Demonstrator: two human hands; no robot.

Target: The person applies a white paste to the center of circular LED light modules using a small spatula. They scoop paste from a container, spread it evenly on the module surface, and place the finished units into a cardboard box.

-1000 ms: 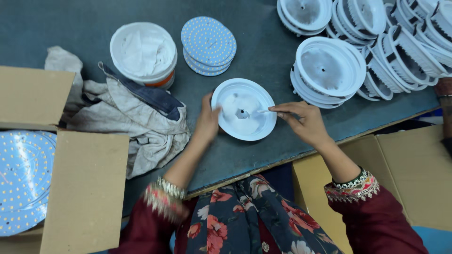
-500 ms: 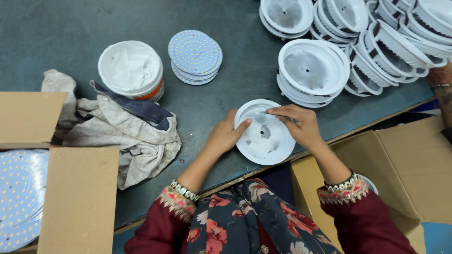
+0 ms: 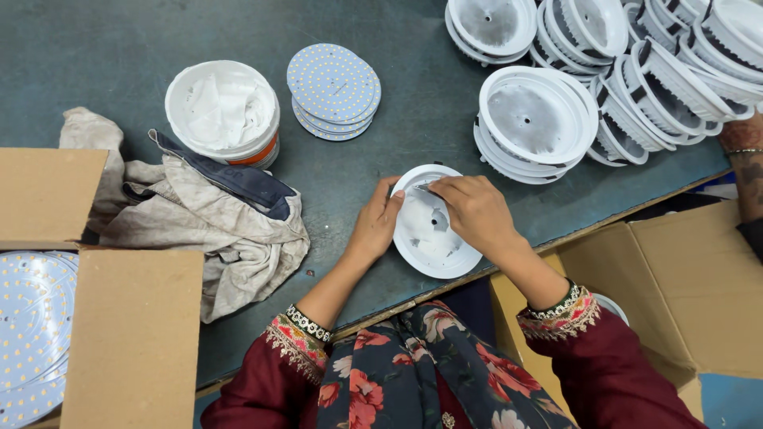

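A white round lamp housing (image 3: 435,248) lies open side up at the table's near edge. My left hand (image 3: 373,229) grips its left rim. My right hand (image 3: 474,214) rests over its upper right part, fingers pinched on a small thin tool whose tip shows inside the housing near the rim. A smear of white paste shows in the bowl of the housing.
A white tub of paste (image 3: 224,111) and a stack of dotted LED discs (image 3: 332,81) stand beyond. A crumpled cloth (image 3: 214,230) lies left, beside a cardboard box (image 3: 119,334) holding LED discs (image 3: 32,318). Stacked housings (image 3: 532,119) fill the right. Another person's arm (image 3: 747,171) is at the right edge.
The housing has come nearer to the table's front edge. My right hand has moved from its right side to over its bowl, and my left hand has closed on the rim.
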